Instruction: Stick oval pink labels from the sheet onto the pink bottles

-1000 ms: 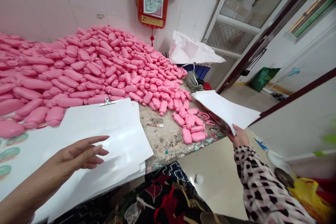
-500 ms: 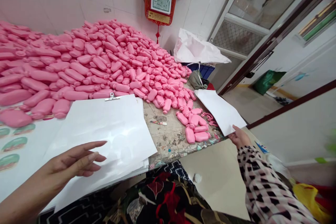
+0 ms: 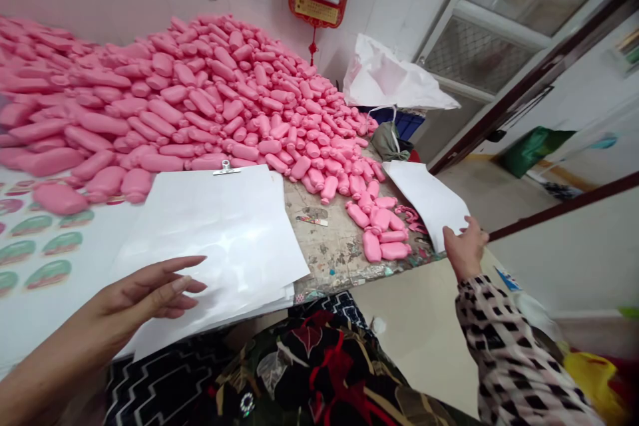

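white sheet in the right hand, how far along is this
Done: one white sheet is off the clipped stack and lies at the table's right edge, the right hand on its corner. In hand: the left hand rests open on the stack. Left: the pink bottles sit piled, with green stickers unused.

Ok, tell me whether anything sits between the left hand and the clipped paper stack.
Nothing visible does. The left hand lies flat on the clipped paper stack, fingers spread on the top sheet.

Stained table (image 3: 339,249): pink bottles (image 3: 224,100), sheets (image 3: 219,233)
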